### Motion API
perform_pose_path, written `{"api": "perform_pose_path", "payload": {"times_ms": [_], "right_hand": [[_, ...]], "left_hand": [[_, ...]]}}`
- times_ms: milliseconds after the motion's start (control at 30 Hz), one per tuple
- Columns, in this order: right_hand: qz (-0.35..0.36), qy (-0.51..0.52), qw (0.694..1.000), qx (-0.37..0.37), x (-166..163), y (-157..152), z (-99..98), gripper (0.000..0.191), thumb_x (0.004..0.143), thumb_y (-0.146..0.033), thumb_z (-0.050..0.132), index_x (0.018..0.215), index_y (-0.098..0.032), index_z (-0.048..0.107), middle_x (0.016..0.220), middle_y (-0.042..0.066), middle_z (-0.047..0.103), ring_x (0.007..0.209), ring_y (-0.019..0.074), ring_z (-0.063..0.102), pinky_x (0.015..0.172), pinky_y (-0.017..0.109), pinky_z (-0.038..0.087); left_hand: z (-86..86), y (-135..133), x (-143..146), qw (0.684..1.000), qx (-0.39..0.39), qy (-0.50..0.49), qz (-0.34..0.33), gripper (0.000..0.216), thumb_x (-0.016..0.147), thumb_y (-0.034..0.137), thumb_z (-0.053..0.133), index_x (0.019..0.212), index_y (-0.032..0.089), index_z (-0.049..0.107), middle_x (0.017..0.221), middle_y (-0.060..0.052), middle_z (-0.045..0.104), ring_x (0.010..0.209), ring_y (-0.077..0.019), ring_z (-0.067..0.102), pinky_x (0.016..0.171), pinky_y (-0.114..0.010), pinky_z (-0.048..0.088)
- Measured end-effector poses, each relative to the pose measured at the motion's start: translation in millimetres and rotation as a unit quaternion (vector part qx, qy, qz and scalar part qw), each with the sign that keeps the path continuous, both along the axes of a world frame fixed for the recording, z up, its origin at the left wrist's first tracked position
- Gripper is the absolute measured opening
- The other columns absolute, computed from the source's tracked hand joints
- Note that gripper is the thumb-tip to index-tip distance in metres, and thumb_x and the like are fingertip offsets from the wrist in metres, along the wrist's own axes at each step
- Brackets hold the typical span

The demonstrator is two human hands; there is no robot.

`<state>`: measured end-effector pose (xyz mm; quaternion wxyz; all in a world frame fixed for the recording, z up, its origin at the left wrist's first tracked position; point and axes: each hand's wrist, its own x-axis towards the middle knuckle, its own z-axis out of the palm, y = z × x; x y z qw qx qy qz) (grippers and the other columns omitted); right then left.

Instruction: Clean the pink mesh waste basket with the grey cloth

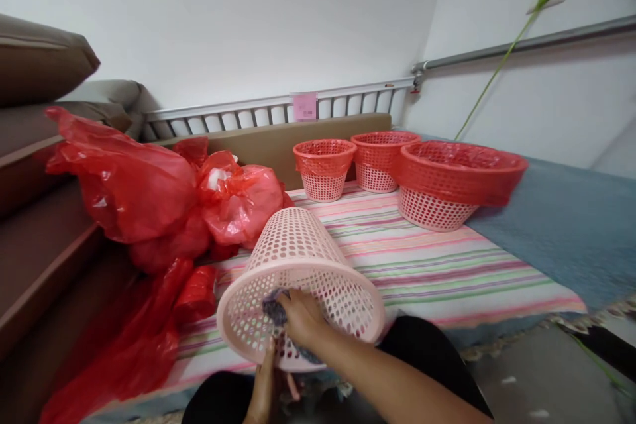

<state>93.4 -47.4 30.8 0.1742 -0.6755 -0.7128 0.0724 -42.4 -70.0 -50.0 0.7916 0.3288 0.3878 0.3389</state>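
Note:
A pale pink perforated plastic basket (303, 258) lies tipped on its side on the striped bedcover (437, 265), its open mouth facing me. My right hand (298, 318) reaches into the mouth, fingers closed on a dark grey cloth (272, 308) pressed against the inner wall. My left hand (263, 381) is below the rim, fingers against the basket's lower edge, holding it steady.
Three red-lined baskets (324, 169) (380, 159) (454, 182) stand at the back of the bed. Red plastic bags (149, 192) are piled at left beside brown cushions (40, 146). A blue blanket (561, 225) lies at right. My dark-clothed knees are at the bottom.

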Motion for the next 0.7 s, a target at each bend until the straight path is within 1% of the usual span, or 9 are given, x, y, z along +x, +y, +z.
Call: {"api": "perform_pose_path", "payload": {"times_ms": [67,133,233,333,433,500,567,633,700], "right_hand": [[-0.026,0.020,0.999,0.002,5.0,28.8,3.6,0.036,0.072,-0.022,0.060,0.108,-0.022,0.060,0.106,0.008,0.063,0.095,0.0256,0.058,0.084,0.036,0.040],[-0.045,0.036,0.998,0.011,12.1,54.9,5.5,0.040,0.076,-0.025,0.059,0.117,-0.023,0.056,0.116,0.009,0.061,0.106,0.0268,0.054,0.090,0.038,0.039],[-0.078,0.112,0.988,0.071,23.0,84.2,5.9,0.045,0.088,-0.028,0.046,0.133,-0.027,0.043,0.136,0.006,0.049,0.125,0.0244,0.042,0.101,0.040,0.033],[-0.099,0.224,0.964,0.106,31.2,103.4,5.9,0.046,0.092,-0.036,0.039,0.138,-0.029,0.039,0.142,0.002,0.043,0.128,0.0220,0.039,0.105,0.039,0.032],[-0.103,0.232,0.961,0.106,37.5,116.5,7.5,0.050,0.091,-0.037,0.041,0.140,-0.027,0.038,0.144,0.003,0.041,0.131,0.0228,0.036,0.108,0.040,0.028],[-0.093,0.186,0.973,0.097,40.0,119.9,8.9,0.050,0.089,-0.035,0.045,0.139,-0.027,0.040,0.145,0.003,0.040,0.133,0.0243,0.033,0.109,0.041,0.024],[-0.086,0.109,0.988,0.062,38.4,114.9,8.8,0.052,0.084,-0.032,0.051,0.136,-0.026,0.044,0.144,0.005,0.041,0.132,0.0265,0.033,0.108,0.041,0.024],[-0.089,0.041,0.995,0.014,31.1,98.8,5.6,0.054,0.076,-0.027,0.058,0.129,-0.024,0.049,0.136,0.009,0.050,0.124,0.0293,0.043,0.101,0.041,0.032],[-0.086,0.010,0.996,-0.018,19.4,72.7,-0.4,0.050,0.070,-0.020,0.059,0.119,-0.021,0.056,0.119,0.011,0.061,0.107,0.0289,0.055,0.089,0.039,0.039]], "left_hand": [[2.1,1.7,2.2,1.000,-0.025,0.000,0.002,0.073,0.086,0.061,0.038,0.134,0.006,0.041,0.053,-0.005,0.070,0.026,-0.0165,0.053,0.053,-0.035,0.054],[5.2,2.9,3.9,0.999,-0.041,0.011,-0.001,0.073,0.088,0.057,0.037,0.140,0.005,0.031,0.052,-0.004,0.070,0.027,-0.0163,0.054,0.054,-0.034,0.054],[11.7,2.7,6.3,0.999,-0.048,0.023,0.005,0.078,0.085,0.058,0.042,0.141,0.005,0.030,0.055,-0.004,0.071,0.027,-0.0152,0.054,0.054,-0.033,0.053],[18.1,0.7,8.5,0.999,-0.045,0.012,-0.002,0.092,0.076,0.066,0.051,0.141,0.004,0.032,0.063,-0.008,0.074,0.029,-0.0160,0.055,0.054,-0.035,0.053],[21.0,-0.7,9.4,1.000,-0.015,0.001,-0.017,0.095,0.075,0.069,0.049,0.140,0.002,0.033,0.049,-0.005,0.069,0.030,-0.0166,0.055,0.057,-0.034,0.053],[20.4,-0.6,9.0,1.000,-0.003,0.003,-0.027,0.095,0.077,0.070,0.046,0.140,0.000,0.032,0.036,0.000,0.061,0.031,-0.0170,0.054,0.059,-0.034,0.053],[18.1,0.3,8.6,0.999,-0.004,0.005,-0.033,0.097,0.076,0.071,0.045,0.141,0.000,0.029,0.035,0.001,0.060,0.031,-0.0172,0.054,0.060,-0.034,0.054],[13.9,1.8,9.1,0.999,-0.007,0.008,-0.035,0.100,0.075,0.072,0.045,0.141,0.000,0.027,0.041,-0.002,0.064,0.032,-0.0172,0.055,0.060,-0.035,0.054],[7.9,3.8,10.6,0.999,-0.006,0.005,-0.038,0.100,0.074,0.073,0.046,0.141,0.001,0.029,0.047,-0.005,0.068,0.033,-0.0179,0.058,0.056,-0.033,0.053]]}}
